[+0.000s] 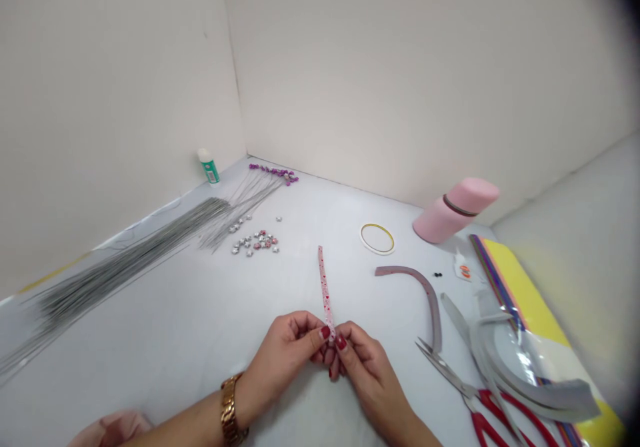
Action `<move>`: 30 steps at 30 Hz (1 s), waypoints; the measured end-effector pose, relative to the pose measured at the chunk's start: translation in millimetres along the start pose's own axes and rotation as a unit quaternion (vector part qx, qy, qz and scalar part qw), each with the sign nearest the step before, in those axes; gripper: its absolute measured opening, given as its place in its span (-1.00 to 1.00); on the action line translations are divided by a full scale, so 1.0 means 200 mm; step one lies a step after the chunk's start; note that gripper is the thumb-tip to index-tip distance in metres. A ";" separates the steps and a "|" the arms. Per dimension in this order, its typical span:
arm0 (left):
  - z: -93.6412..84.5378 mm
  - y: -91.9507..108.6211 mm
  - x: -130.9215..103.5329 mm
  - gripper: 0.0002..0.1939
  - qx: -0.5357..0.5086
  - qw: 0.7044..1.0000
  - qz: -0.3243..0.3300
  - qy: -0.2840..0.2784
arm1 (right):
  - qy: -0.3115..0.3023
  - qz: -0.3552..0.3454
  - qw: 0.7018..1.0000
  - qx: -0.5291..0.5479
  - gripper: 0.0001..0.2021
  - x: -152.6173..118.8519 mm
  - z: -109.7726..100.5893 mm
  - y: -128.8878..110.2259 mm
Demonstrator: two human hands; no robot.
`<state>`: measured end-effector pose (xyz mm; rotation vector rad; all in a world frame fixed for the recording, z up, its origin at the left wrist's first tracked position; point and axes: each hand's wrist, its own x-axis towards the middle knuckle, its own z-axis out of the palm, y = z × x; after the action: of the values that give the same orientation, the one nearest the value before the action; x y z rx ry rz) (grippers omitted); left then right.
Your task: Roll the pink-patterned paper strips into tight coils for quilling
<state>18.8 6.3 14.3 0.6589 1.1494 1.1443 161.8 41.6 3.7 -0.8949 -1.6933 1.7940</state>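
Both hands meet over the front middle of the table, pinching the near end of a pink paper strip point(324, 287) with red hearts. Thumb and fingers of my left hand point(295, 344) close on the strip from the left; a gold watch is on that wrist. My right hand point(367, 364) grips the same end from the right, its thumb close to the left one. The strip's free end points away toward the wall. Between the fingertips the folded end is mostly hidden. Beyond lie several small silver and pink folded stars point(263, 240).
Thin wires point(150, 247) lie left, near purple-tipped stems point(275, 172) and a glue stick point(209, 167). A tape roll point(379, 252) and pink bottle point(435, 220) stand behind. Right are a curved paper strip point(433, 300), red-handled scissors point(467, 390), grey strips point(545, 397) and coloured sheets point(520, 274).
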 end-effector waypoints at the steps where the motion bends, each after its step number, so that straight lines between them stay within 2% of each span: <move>1: 0.00 0.00 0.00 -0.73 0.002 1.000 0.002 0.000 | 0.002 -0.003 1.000 -0.001 -0.75 0.00 0.00 0.00; 5: -0.01 -0.02 0.00 -0.77 0.010 1.000 0.009 -0.002 | 0.008 -0.003 1.000 -0.001 -0.77 0.00 0.00 0.01; 11: -0.01 -0.02 -0.01 -0.73 -0.012 0.998 0.029 -0.052 | 0.004 0.021 0.999 0.050 -0.76 0.00 0.00 0.01; 14: 0.00 -0.01 -0.02 -0.77 -0.019 0.998 0.037 -0.054 | 0.006 0.021 0.999 0.039 -0.77 0.00 0.00 0.01; 18: 0.00 -0.02 -0.02 -0.77 0.033 0.998 0.052 -0.024 | 0.006 0.000 1.000 -0.009 -0.79 0.00 0.00 0.01; 21: -0.01 -0.02 -0.03 -0.75 0.066 0.996 0.064 -0.022 | 0.007 -0.012 0.999 -0.040 -0.81 0.00 0.00 0.02; 30: -0.02 -0.03 -0.03 -0.79 0.196 0.976 0.095 0.001 | 0.027 -0.005 0.999 -0.027 -0.82 0.00 0.01 0.01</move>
<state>17.6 -2.3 10.8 1.0914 1.3512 1.0835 160.3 40.0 2.6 -0.9472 -1.7166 1.7108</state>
